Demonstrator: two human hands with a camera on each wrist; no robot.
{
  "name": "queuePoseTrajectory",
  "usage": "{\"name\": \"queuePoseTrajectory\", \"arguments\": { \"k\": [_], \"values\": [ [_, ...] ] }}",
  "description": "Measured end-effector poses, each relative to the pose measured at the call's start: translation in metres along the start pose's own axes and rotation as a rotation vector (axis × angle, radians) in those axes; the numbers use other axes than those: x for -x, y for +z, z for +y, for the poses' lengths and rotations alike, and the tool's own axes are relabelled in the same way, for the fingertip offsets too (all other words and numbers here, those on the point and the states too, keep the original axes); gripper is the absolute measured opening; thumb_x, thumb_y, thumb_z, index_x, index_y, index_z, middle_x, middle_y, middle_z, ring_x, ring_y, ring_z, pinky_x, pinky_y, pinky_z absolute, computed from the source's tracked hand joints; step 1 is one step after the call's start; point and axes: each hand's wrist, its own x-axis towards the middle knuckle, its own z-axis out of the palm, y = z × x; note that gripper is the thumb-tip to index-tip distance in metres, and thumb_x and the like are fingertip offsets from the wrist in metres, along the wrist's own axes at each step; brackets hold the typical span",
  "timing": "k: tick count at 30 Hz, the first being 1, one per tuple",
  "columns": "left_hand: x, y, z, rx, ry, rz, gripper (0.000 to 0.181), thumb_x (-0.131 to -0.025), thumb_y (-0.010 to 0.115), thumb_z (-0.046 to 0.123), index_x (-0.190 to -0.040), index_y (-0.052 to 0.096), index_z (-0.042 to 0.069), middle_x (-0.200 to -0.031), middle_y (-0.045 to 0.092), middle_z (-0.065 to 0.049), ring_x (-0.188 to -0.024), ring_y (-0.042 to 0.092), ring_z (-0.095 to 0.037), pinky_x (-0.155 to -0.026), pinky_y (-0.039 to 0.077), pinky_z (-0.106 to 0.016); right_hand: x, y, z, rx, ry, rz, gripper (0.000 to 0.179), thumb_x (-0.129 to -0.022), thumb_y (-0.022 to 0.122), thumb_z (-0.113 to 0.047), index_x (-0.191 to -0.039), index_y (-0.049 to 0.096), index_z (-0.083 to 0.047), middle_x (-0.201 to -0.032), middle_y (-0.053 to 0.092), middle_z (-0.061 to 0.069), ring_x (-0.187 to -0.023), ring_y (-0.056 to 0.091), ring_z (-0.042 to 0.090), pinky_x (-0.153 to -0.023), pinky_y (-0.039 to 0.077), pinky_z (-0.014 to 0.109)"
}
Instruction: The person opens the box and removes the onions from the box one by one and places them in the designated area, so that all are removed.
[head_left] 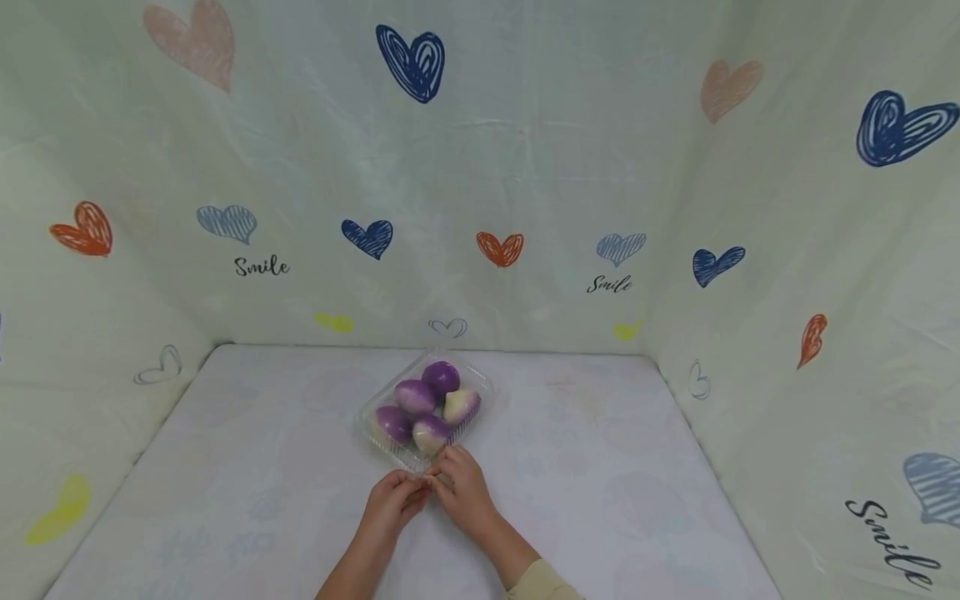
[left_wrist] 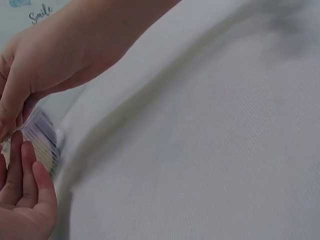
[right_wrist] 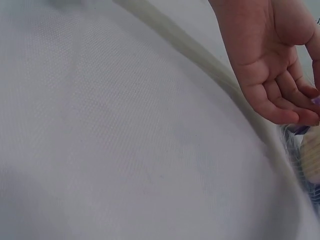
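Sleeve: beige cuff (head_left: 543,581) on the right forearm, at the bottom edge.
Left hand: the left hand (head_left: 396,498) pinches the near rim of the clear plastic container (head_left: 401,454), fingers curled.
Right hand: the right hand (head_left: 461,485) pinches the same rim just beside it, fingertips nearly meeting the left's; the exact contact seems partly covered by the fingers.
Container: on the white tabletop (head_left: 585,467), set askew, left of centre and toward the back.
Contents: five glossy purple-and-cream turnip-like vegetables (head_left: 415,397), clustered inside.
Backdrop: pale cloth (head_left: 525,167) behind the table, printed with hearts (head_left: 367,239) and "Smile" lettering (head_left: 262,267).
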Motion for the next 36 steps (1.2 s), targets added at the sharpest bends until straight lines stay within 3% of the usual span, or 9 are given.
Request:
{"name": "queuePoseTrajectory", "arguments": {
  "k": [8,16,18,26,30,36],
  "values": [
    [-0.001,0.002,-0.005,0.049,0.031,-0.008,0.009,-0.095,0.05,-0.001,-0.087,0.054,-0.002,-0.088,0.065,-0.005,-0.086,0.065,-0.014,-0.081,0.052,-0.029,-0.003,-0.001,0.001,-0.03,0.016,0.012,0.012,-0.078,0.076,-0.004,-0.077,0.065,-0.008,-0.076,0.053,-0.003,-0.075,0.052,0.011,-0.071,0.044,0.021],
    [-0.001,0.0,-0.008,0.025,0.033,0.011,0.005,-0.093,0.055,0.001,-0.093,0.056,-0.005,-0.092,0.067,-0.007,-0.087,0.065,-0.016,-0.081,0.053,-0.029,-0.003,-0.002,0.001,-0.052,0.036,0.001,0.014,-0.076,0.077,-0.002,-0.076,0.065,-0.009,-0.076,0.055,-0.003,-0.076,0.053,0.012,-0.073,0.044,0.021],
    [0.0,-0.002,-0.008,0.012,0.027,0.018,0.011,-0.093,0.057,0.001,-0.099,0.053,-0.006,-0.094,0.069,-0.007,-0.088,0.066,-0.016,-0.08,0.053,-0.028,-0.003,-0.002,0.0,-0.054,0.048,-0.006,0.014,-0.076,0.078,-0.003,-0.076,0.066,-0.01,-0.076,0.055,-0.004,-0.076,0.053,0.011,-0.073,0.044,0.021],
    [0.01,-0.008,-0.005,-0.037,0.056,0.051,0.059,-0.092,0.062,0.003,-0.137,0.026,-0.008,-0.099,0.069,-0.011,-0.087,0.067,-0.017,-0.081,0.053,-0.027,-0.003,-0.005,-0.004,-0.031,0.058,-0.013,0.013,-0.075,0.08,-0.008,-0.075,0.067,-0.01,-0.074,0.054,-0.004,-0.073,0.052,0.01,-0.069,0.043,0.02],
    [0.013,-0.008,-0.004,-0.091,0.081,0.08,0.06,-0.09,0.061,0.0,-0.139,0.027,-0.007,-0.101,0.069,-0.015,-0.088,0.067,-0.018,-0.081,0.052,-0.024,-0.002,-0.006,-0.007,-0.007,0.08,-0.012,0.014,-0.073,0.081,-0.007,-0.074,0.067,-0.01,-0.072,0.052,-0.004,-0.072,0.051,0.01,-0.068,0.042,0.02],
    [0.017,-0.009,-0.003,-0.201,0.091,0.088,0.064,-0.086,0.068,0.003,-0.139,0.031,-0.005,-0.099,0.071,-0.013,-0.086,0.065,-0.013,-0.076,0.05,-0.021,0.005,-0.006,-0.015,-0.002,0.181,-0.02,0.016,-0.073,0.081,-0.005,-0.074,0.067,-0.012,-0.072,0.049,-0.007,-0.071,0.046,0.007,-0.066,0.04,0.019]
  ]
}}
